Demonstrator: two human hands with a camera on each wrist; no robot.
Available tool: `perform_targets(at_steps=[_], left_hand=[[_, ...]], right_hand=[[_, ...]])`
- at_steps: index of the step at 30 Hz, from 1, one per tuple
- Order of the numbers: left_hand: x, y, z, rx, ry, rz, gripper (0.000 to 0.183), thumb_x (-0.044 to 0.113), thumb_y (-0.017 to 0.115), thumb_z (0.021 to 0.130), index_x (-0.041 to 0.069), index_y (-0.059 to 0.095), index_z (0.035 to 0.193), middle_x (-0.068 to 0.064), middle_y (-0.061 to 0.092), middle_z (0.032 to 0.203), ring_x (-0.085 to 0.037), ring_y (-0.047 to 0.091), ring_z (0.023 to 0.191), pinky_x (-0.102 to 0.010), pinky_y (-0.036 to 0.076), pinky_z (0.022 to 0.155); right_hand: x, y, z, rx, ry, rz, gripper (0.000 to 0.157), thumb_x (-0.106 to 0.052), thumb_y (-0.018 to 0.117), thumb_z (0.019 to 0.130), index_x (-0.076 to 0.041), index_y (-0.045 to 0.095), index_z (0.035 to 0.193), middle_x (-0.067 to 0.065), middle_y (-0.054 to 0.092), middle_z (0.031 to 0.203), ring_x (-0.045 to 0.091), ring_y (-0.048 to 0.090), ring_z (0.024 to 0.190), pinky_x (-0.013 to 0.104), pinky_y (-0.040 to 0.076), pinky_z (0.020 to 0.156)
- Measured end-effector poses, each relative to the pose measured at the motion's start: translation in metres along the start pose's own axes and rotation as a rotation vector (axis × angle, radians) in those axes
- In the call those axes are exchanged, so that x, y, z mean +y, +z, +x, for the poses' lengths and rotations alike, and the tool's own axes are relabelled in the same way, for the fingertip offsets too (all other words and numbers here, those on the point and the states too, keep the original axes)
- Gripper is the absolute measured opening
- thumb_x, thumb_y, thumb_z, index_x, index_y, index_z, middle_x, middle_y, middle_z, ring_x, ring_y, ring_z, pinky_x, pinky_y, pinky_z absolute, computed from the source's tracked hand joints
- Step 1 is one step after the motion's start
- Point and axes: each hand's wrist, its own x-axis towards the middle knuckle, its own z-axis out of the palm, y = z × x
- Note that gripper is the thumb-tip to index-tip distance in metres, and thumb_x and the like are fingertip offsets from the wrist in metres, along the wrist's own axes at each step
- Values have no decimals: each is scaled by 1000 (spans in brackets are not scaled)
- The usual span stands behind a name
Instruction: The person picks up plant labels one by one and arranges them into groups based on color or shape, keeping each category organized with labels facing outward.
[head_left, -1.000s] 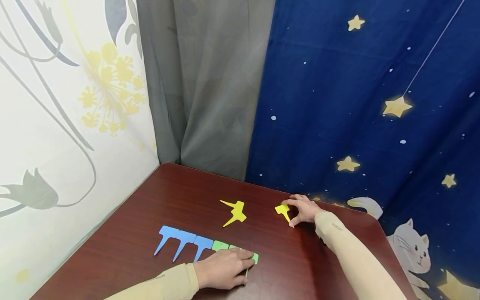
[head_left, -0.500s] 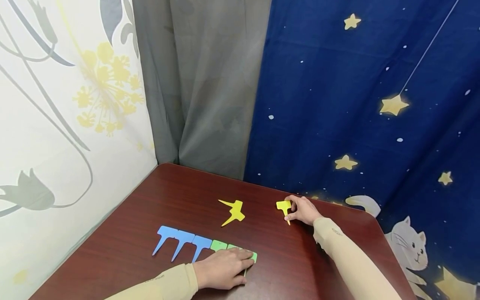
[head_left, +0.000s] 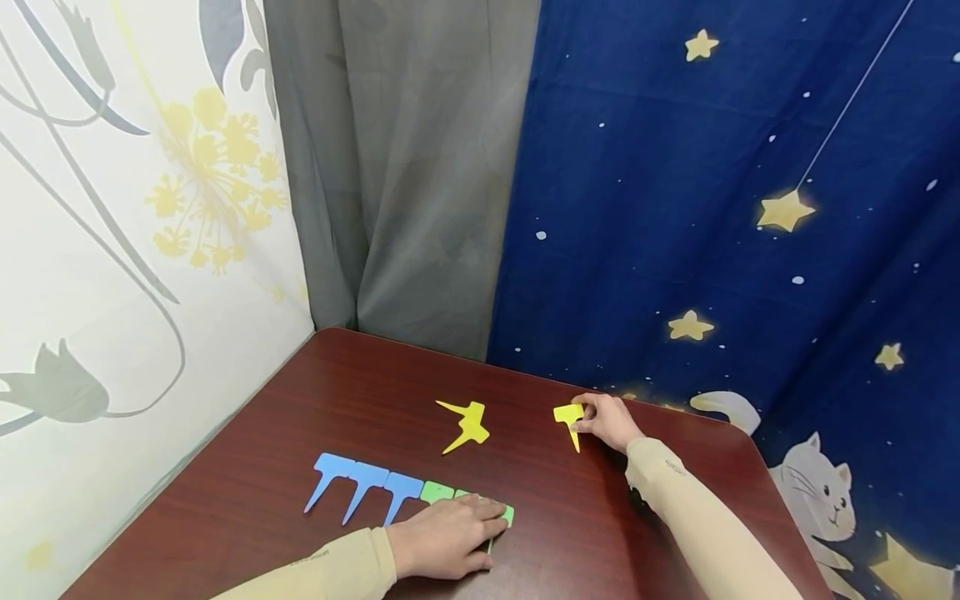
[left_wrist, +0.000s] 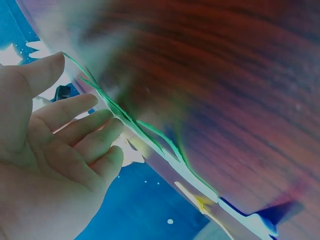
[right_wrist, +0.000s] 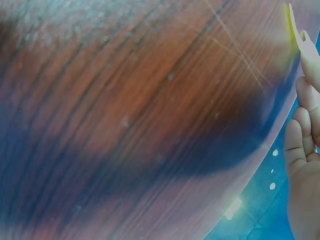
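My left hand [head_left: 446,537] rests, fingers extended, on green T-shaped plant labels [head_left: 437,492] and covers much of them. In the left wrist view these green labels [left_wrist: 187,175] appear edge-on beside the fingers. They continue a row of three blue plant labels [head_left: 367,475]. Farther right, my right hand [head_left: 611,422] pinches a yellow plant label [head_left: 567,412] between thumb and fingers, its pointed stem towards me. Only the rim of that yellow label [right_wrist: 291,25] shows in the right wrist view. Two other yellow plant labels [head_left: 472,425] lie touching each other at mid-table.
Everything lies on a dark red-brown wooden table [head_left: 360,375] with rounded corners. A grey curtain [head_left: 435,183] and a blue starry curtain [head_left: 637,208] hang behind it. A white flowered curtain [head_left: 225,333] borders the left side.
My right thumb and fingers have closed on the yellow label and turned it slightly, its stem now pointing more directly towards me. The left hand stays in place.
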Motion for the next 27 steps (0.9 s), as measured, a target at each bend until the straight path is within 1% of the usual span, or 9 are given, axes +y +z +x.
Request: perform_targets(at_steps=[5, 10, 13, 18, 21, 23, 27], left_hand=[[0, 2, 0, 16, 8, 33, 51, 44, 61, 100, 14, 59, 141, -3, 53, 147, -15, 47, 137, -33, 41, 110], [1, 5, 1, 33, 15, 68, 51, 43, 64, 98, 14, 61, 139, -3, 54, 145, -15, 48, 136, -33, 41, 110], [1, 5, 1, 38, 16, 75, 50, 43, 65, 98, 14, 61, 138, -3, 55, 145, -14, 48, 136, -32, 40, 110], [1, 5, 1, 36, 18, 68, 51, 43, 65, 98, 13, 61, 139, -3, 55, 145, -15, 49, 136, -31, 40, 110], [1, 5, 1, 36, 16, 69, 51, 43, 65, 98, 14, 61, 139, -3, 55, 145, -15, 49, 136, -31, 40, 110], [1, 5, 1, 36, 14, 69, 51, 43, 65, 98, 14, 61, 139, -4, 54, 145, -15, 49, 136, -31, 40, 110], [1, 5, 2, 41, 11, 69, 51, 43, 66, 97, 14, 61, 138, -4, 55, 145, -15, 49, 135, -30, 41, 109]], right_hand=[[3, -1, -1, 9, -13, -18, 46, -20, 88, 79, -8, 72, 121, -5, 62, 77, 15, 56, 71, 33, 49, 70], [3, -2, -4, 1, -26, -25, 40, -13, 84, 82, -8, 73, 119, -5, 61, 77, 15, 55, 70, 33, 49, 69], [2, -2, -6, -6, -30, -50, 36, -11, 83, 82, -10, 74, 117, -6, 61, 75, 15, 54, 68, 32, 48, 67], [-4, -5, -11, 3, -48, -103, 34, -15, 84, 82, -16, 75, 114, -8, 61, 76, 14, 55, 69, 32, 47, 66], [-9, -9, -15, 18, -59, -136, 33, -19, 86, 81, -21, 76, 112, -6, 64, 84, 17, 58, 77, 35, 48, 71], [-13, -11, -18, 30, -66, -159, 32, -22, 86, 81, -24, 76, 111, -4, 66, 93, 20, 60, 86, 40, 49, 77], [-16, -13, -25, 48, -78, -196, 33, -27, 85, 82, -25, 76, 114, 1, 66, 109, 25, 58, 104, 49, 49, 89]])
